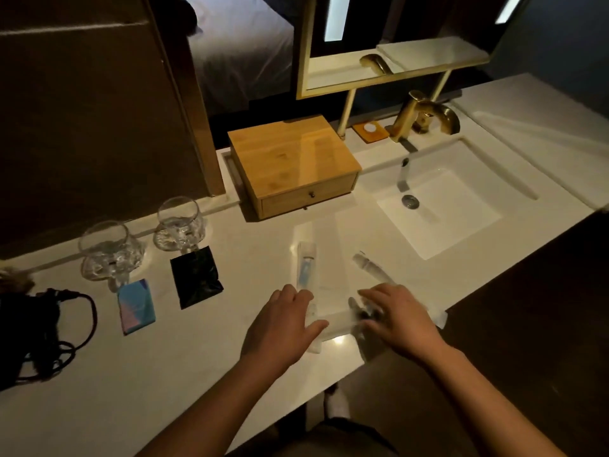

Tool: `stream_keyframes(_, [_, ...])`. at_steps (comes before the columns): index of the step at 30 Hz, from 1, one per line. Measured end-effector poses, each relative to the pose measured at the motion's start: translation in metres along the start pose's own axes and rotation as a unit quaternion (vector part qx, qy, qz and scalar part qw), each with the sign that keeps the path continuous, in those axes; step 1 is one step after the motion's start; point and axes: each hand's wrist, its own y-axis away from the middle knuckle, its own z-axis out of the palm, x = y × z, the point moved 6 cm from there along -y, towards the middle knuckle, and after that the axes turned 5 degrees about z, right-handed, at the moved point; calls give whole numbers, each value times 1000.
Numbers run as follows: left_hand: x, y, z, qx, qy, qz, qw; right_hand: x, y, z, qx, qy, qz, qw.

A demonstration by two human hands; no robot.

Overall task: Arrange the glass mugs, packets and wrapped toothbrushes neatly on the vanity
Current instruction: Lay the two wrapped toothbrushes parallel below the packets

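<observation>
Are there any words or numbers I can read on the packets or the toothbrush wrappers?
None can be read.
Blue and pink packet: coloured shapes only, no letters show.
Black packet: plain and dark.
Left wrapped toothbrush and right wrapped toothbrush: any print is too blurred.
Wooden box: blank.
</observation>
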Motion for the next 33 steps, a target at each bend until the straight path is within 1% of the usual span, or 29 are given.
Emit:
stream_keyframes(2, [1,-2,2,21,7,-54,998,-2,-5,11,-33,56,-65,996])
stream_keyframes(3, [1,-5,3,34,-1,-83,996,-3,-8,16,-28,73,-87,993])
stream_keyframes(6, [5,-25,2,38,-47,-156,986,-2,-19,23,22,70,-126,989])
stream_keyframes(9, [6,-44,2,28,-51,-190,980,6,-27,19,56,84,-138,985])
stream_keyframes(12, [-5,-45,-1,39,-5,-214,976,14,-27,8,70,91,-153,982])
stream_keyframes(14, [-14,-38,-7,64,59,-242,966,20,-26,1,81,80,-166,980])
stream_keyframes(17, [-23,-16,-16,129,211,-291,924,25,-30,-7,94,72,-178,977])
stream_keyframes(19, [-24,2,-22,179,301,-308,885,24,-34,-11,101,57,-189,975])
stream_keyframes(21, [-26,22,-29,223,362,-325,845,20,-38,-17,123,19,-202,971])
stream_keyframes(23, [-31,46,-33,253,383,-343,820,12,-41,-21,134,-21,-226,965])
stream_keyframes(27, [-50,103,-34,300,383,-377,788,-22,-48,-4,91,-47,-275,956])
stream_keyframes(30, [-67,144,-35,317,374,-398,775,-54,-51,16,45,-83,-263,960])
stream_keyframes(33, [-88,182,-40,324,371,-415,765,-93,-48,36,11,-95,-274,957])
